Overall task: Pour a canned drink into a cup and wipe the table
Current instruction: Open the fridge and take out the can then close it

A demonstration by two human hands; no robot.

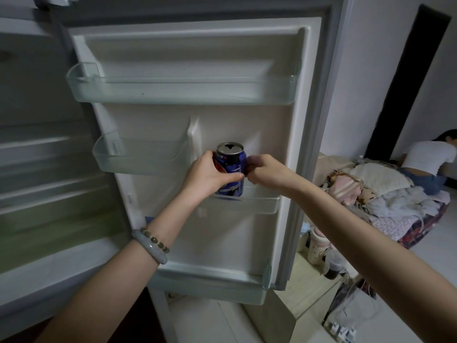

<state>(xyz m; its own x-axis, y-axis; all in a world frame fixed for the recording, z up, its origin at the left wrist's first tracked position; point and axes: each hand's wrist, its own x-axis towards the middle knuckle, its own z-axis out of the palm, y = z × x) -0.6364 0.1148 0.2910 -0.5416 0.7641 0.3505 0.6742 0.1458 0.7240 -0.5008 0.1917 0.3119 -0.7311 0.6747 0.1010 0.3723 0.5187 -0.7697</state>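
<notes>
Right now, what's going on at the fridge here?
A person stands at the open white fridge door with both hands on a blue metal drink can. The left hand wraps its left side, thumb across the front; the right hand grips its right side. The can is upright at the clear plastic door shelf on the lower right; whether it rests there or is lifted is unclear. Its top looks already opened. No cup or table is in view.

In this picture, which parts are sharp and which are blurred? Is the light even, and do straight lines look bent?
Head view: the can is fairly sharp; the fridge shelves at the left are smeared, as by motion; the light on the fridge door is dim and soft, with no hard shadows; the door's edges bow, as a wide-angle lens makes them.
</notes>
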